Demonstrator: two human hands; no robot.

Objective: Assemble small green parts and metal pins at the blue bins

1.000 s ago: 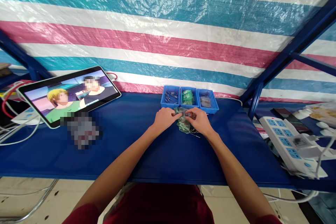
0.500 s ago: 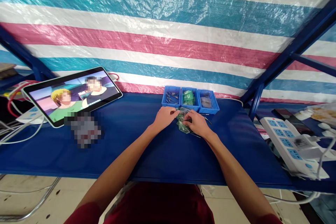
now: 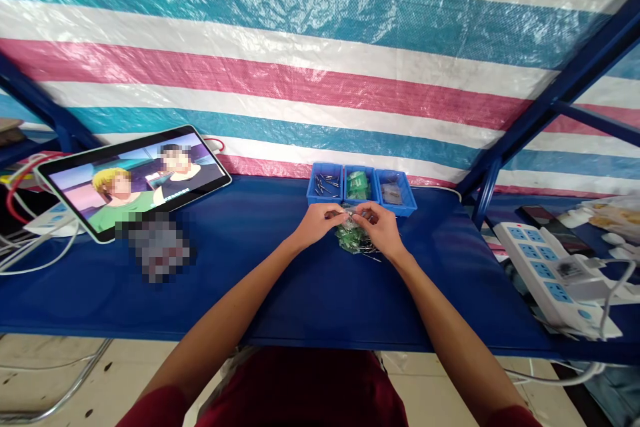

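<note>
My left hand pinches the edge of a small clear plastic bag, its thumb and fingertips closed together. From the other side my right hand brings bent, closed fingertips to the same bag; its fingers hide part of it. Below the hands lies a pile of green-and-clear packets with thin metal bits sticking out on the right. Just behind stand three blue bins: the left bin has several metal bits, the middle bin green packets, the right bin clear bags.
A tablet showing a cartoon leans at the left of the blue table, with a blurred-out object in front. White cables run at far left. A power strip lies at right, beside a blue metal frame. A striped tarp hangs behind.
My right hand has lifted from the pile of packets and moved slightly up to the bag at my left fingertips. The left hand has barely moved.
</note>
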